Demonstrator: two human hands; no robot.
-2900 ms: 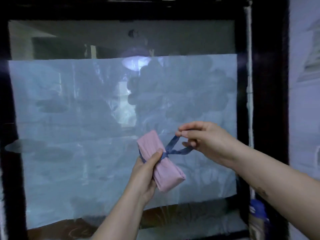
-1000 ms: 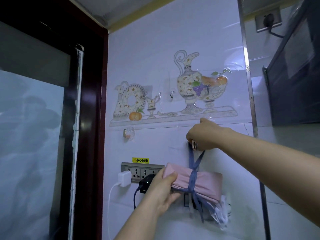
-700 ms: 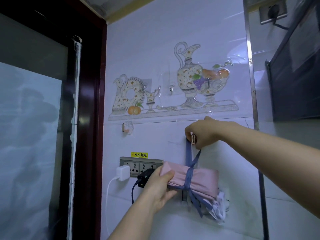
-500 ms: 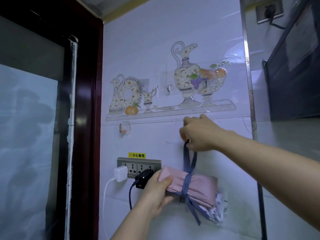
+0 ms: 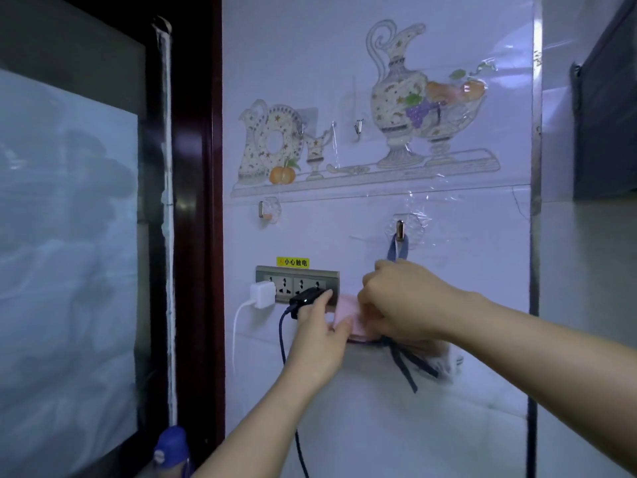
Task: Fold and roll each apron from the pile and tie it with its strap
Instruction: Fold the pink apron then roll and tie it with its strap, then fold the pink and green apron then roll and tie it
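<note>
Pink apron roll sits at frame centre, hanging by its blue strap off the hook. My left hand grips its end, right hand curls over the middle. It looks soft and light, so I'd hold it at the tie

- Dim, cool, bluish light lies flat on the tiled wall; shadows are faint, one soft patch under the right hand.
- Glare streaks the crinkled clear film, and a bright sheen runs down the dark door frame.
- The frosted pane glows pale, its shapes smeared.
- The apron roll sits shaded and soft beside the left hand.
- Uprights bow slightly near the side edges.
</note>
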